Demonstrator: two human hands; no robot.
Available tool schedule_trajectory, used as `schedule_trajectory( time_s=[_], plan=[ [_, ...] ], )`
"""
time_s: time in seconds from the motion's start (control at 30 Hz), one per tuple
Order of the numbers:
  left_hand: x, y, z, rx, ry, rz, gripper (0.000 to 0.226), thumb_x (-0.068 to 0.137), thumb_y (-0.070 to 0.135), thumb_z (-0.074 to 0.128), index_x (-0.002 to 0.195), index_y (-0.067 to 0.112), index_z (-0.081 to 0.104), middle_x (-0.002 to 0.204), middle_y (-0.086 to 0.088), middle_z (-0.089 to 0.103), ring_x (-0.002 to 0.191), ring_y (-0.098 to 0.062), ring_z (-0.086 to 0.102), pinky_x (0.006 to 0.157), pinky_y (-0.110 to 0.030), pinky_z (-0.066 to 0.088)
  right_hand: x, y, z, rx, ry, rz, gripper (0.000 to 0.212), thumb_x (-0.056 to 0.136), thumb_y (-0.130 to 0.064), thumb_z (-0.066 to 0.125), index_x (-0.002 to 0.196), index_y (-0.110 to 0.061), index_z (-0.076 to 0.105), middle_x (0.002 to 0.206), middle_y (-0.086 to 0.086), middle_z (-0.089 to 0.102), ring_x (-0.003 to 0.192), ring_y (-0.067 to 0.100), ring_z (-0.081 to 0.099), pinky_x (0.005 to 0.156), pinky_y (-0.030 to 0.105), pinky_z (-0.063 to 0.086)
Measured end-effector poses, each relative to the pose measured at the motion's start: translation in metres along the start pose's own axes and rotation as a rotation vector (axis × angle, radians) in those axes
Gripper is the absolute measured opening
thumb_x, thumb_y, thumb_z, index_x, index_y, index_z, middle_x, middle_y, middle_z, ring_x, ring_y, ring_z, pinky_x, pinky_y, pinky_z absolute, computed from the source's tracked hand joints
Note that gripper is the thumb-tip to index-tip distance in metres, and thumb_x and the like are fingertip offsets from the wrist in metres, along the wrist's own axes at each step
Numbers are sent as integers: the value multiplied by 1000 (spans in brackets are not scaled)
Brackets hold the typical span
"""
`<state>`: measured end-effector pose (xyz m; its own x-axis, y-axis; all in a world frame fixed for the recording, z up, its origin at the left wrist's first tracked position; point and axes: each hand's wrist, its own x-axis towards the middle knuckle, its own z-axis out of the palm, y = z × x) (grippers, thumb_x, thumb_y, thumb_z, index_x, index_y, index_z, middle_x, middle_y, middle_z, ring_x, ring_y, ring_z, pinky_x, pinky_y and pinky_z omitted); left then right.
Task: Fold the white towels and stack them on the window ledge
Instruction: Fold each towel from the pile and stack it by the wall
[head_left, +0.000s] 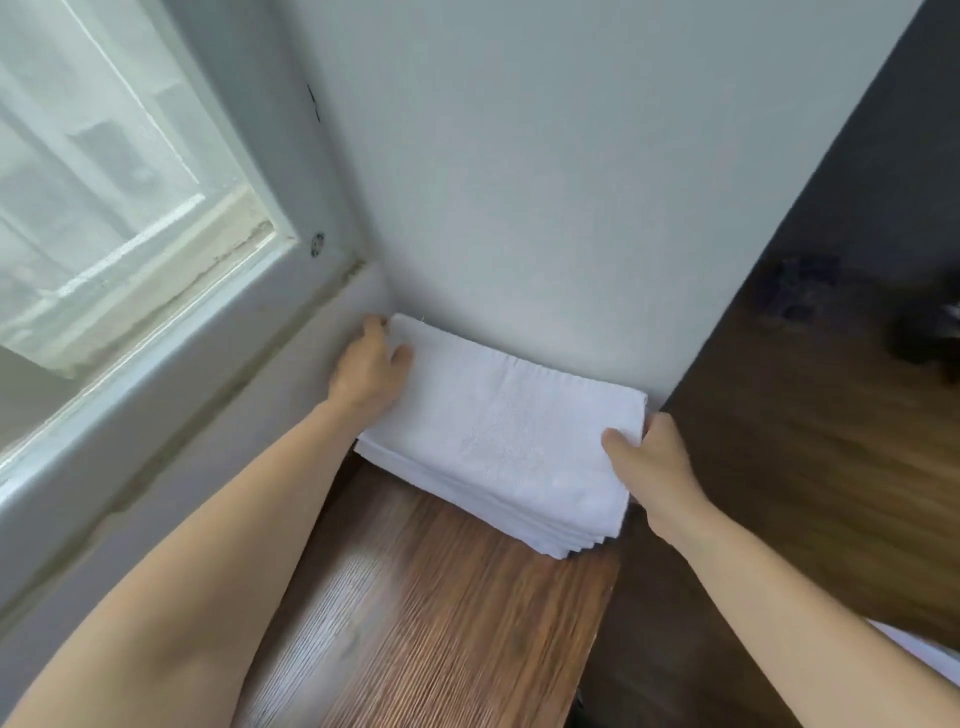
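A stack of folded white towels lies on the wooden window ledge, pushed into the corner against the pale wall. My left hand grips the stack's far left end, thumb on top and fingers round the edge. My right hand grips the right near corner, thumb on the top towel and fingers under or behind the side. Several layered edges show along the stack's front.
A window with a sheer curtain runs along the left of the ledge. To the right the ledge drops to a dark wooden floor. Dark blurred objects lie far right. A white edge shows at the lower right.
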<state>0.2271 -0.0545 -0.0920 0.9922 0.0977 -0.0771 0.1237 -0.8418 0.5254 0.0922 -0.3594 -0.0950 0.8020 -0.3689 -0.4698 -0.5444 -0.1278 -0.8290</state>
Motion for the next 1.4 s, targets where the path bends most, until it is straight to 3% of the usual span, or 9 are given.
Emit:
schedule_trajectory(
  time_s=[0.23, 0.4, 0.53, 0.63, 0.77, 0.87, 0.97, 1.17, 1.4],
  plan=[
    [0, -2, 2, 155, 206, 217, 39, 107, 21, 50, 141, 4, 43, 130, -26, 57, 101, -47, 62, 72, -49, 50, 1, 9, 5, -45, 176, -242, 21, 98, -17, 58, 115, -24, 47, 100, -16, 58, 89, 0, 58, 65, 22, 41],
    [2, 8, 0, 179, 110, 133, 44, 107, 23, 51, 144, 1, 42, 138, -27, 52, 113, -48, 58, 88, -54, 49, -10, 7, 3, -169, 149, -205, 33, 99, -20, 62, 125, -10, 44, 111, 1, 58, 104, 26, 62, 75, 29, 45],
    [-15, 21, -8, 364, 202, 280, 42, 101, 19, 58, 138, 0, 50, 128, -24, 58, 112, -45, 56, 90, -55, 48, -34, -13, 5, -549, 321, -766, 43, 95, -19, 65, 131, -6, 47, 117, 15, 51, 104, 30, 53, 83, 40, 48],
    [-36, 43, -2, 286, 187, 517, 32, 97, 13, 63, 126, -2, 63, 128, -21, 63, 117, -44, 58, 95, -55, 47, -28, -43, 32, -696, 73, -1014, 28, 95, -13, 63, 122, -5, 60, 115, 15, 59, 107, 34, 56, 90, 48, 50],
    [-55, 58, 23, 328, -25, 485, 45, 97, 29, 32, 127, 8, 59, 134, -12, 57, 124, -37, 52, 99, -47, 42, -6, -59, 82, -979, -217, -977, 38, 96, -20, 51, 130, -5, 56, 146, 18, 45, 134, 38, 43, 108, 51, 39],
    [-50, 35, 41, 463, -195, 293, 68, 98, 55, 18, 160, 29, 23, 170, -4, 16, 156, -34, 15, 123, -50, 16, 8, -34, 94, -1189, -276, -944, 63, 102, -38, 34, 159, -14, 28, 171, 12, 15, 158, 36, 10, 127, 52, 11],
    [-41, 10, 47, 441, -184, 244, 85, 89, 81, 10, 163, 40, -1, 174, 6, -8, 159, -24, -13, 125, -54, -10, 19, -9, 74, -1253, -240, -979, 71, 104, -54, 19, 166, -23, 6, 174, 8, 4, 161, 26, -4, 130, 46, -2],
    [-29, 8, 37, 458, -203, 234, 104, 80, 95, 9, 164, 36, -5, 173, 2, -15, 158, -24, -19, 125, -53, -14, 16, 13, 18, -1369, -222, -884, 70, 104, -54, -3, 164, -21, -13, 173, 4, -15, 157, 17, -23, 129, 40, -9],
    [-39, 26, 38, 472, -146, 279, 94, 85, 80, 10, 163, 28, 14, 174, -8, 5, 160, -33, -2, 125, -56, -7, 7, -31, 70, -1049, -193, -946, 63, 107, -38, 34, 160, -4, 30, 171, 16, 19, 160, 29, 10, 130, 41, 7]
  ],
)
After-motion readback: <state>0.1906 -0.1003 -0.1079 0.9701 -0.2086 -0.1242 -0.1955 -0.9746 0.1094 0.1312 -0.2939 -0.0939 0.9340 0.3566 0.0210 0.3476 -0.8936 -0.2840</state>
